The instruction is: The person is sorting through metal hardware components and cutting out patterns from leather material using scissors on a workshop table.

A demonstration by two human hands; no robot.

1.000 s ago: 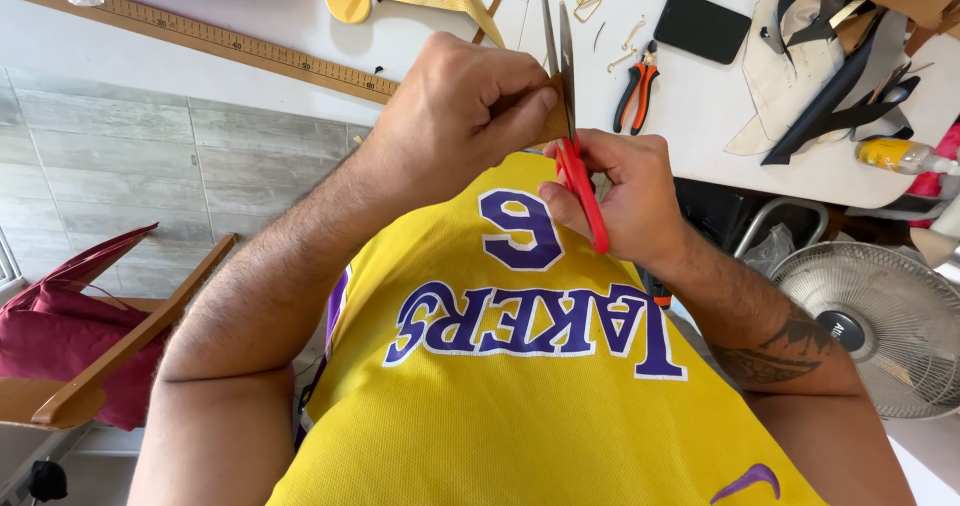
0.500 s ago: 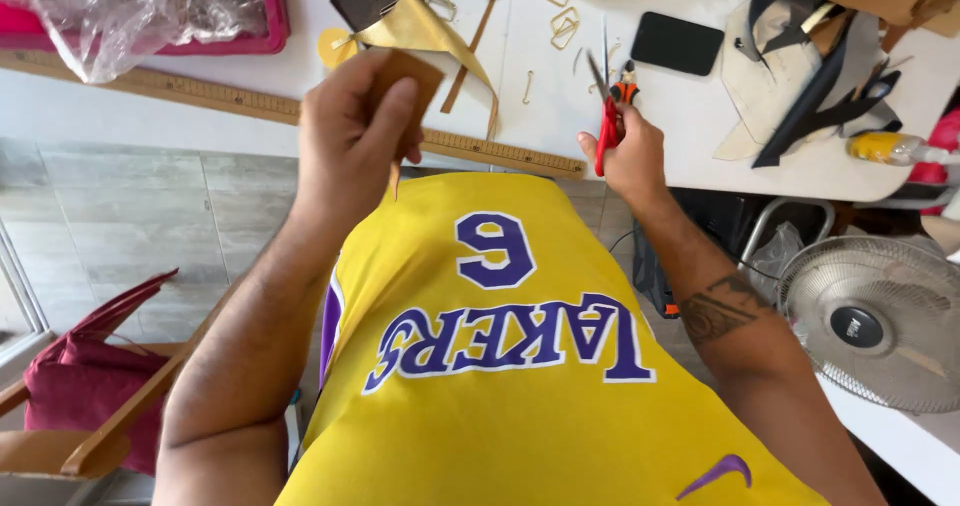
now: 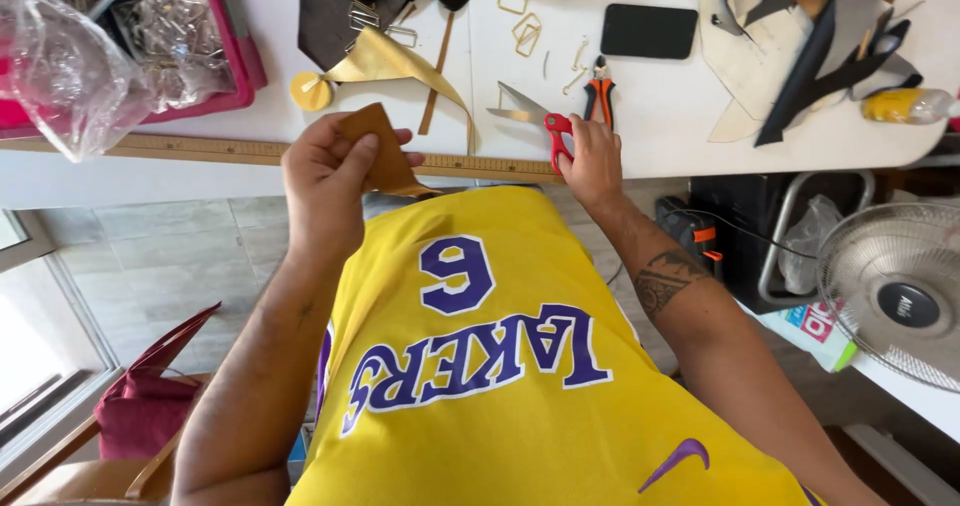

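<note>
The left hand (image 3: 325, 181) pinches a tan leather piece (image 3: 375, 148) above the counter (image 3: 660, 96) edge. The right hand (image 3: 592, 161) rests on the counter, fingers closed on the red scissors (image 3: 540, 121), blades pointing away to its left. Seemingly between cuts; pliers (image 3: 600, 91) lie just beyond.

The scissors (image 3: 540, 121) lie on the table (image 3: 660, 96) under the right hand (image 3: 592, 161), with pliers (image 3: 600, 91) just behind and a phone (image 3: 649, 31) farther back. Left of them, the left hand (image 3: 325, 181) holds a leather piece (image 3: 375, 146) over the table's near edge, above a ruler (image 3: 200, 149). A tray (image 3: 240, 56), seemingly holding a plastic bag (image 3: 90, 56), sits far left; a fan (image 3: 900, 296) stands right, below the table.
</note>
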